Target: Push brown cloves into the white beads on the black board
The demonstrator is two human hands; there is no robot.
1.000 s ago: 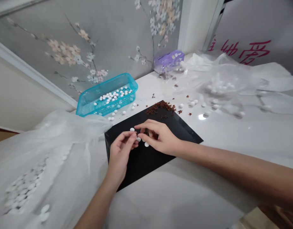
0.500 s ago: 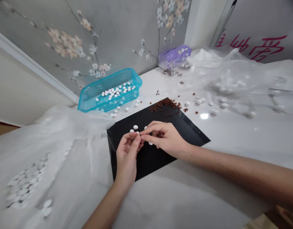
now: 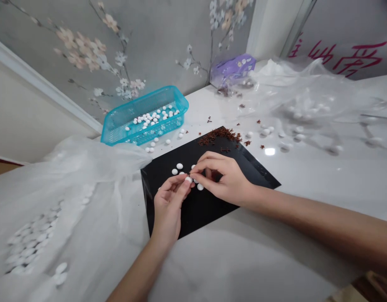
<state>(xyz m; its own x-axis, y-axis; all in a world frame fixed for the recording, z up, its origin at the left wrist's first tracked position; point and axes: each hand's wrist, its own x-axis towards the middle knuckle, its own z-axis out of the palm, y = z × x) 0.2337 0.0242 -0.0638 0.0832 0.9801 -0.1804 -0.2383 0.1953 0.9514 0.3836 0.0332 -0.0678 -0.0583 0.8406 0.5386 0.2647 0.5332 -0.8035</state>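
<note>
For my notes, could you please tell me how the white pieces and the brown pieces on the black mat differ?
The white pieces are smooth and rounded; the brown pieces look thin and jagged. The white pieces lie loosely by the left hand and right hand, the brown pieces mostly heaped at the far corner. Both kinds rest on the black mat.

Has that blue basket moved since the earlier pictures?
No: the blue basket keeps its place against the flowered wall panel behind it; the camera's view itself has shifted slightly.
</note>
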